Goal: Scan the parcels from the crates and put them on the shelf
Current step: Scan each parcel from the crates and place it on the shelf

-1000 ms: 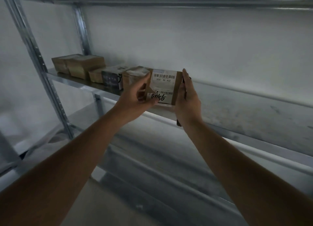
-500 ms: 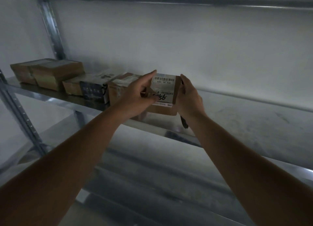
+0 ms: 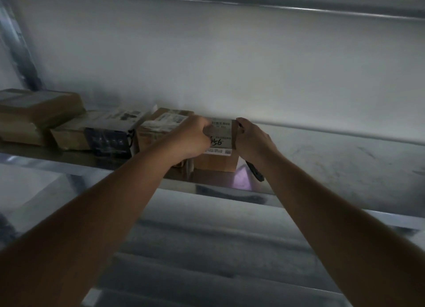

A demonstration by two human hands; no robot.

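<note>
A small brown cardboard parcel [image 3: 222,143] with a white barcode label and black handwriting stands on the metal shelf [image 3: 333,166], to the right of a row of other parcels. My left hand [image 3: 192,137] grips its left top edge, fingers curled over the label. My right hand [image 3: 251,140] grips its right side, thumb at the top corner. A dark strap or tool [image 3: 255,172] hangs below my right wrist. The parcel's bottom seems to rest on the shelf.
Left of it stand a taped brown parcel [image 3: 161,127], a dark blue box [image 3: 108,141] with a white label, and larger brown boxes [image 3: 34,116] at the far left. The shelf stretches on to the right. A lower shelf [image 3: 207,237] lies below.
Both hands carried the parcel forward and down onto the shelf beside the row. The view moved closer and to the right.
</note>
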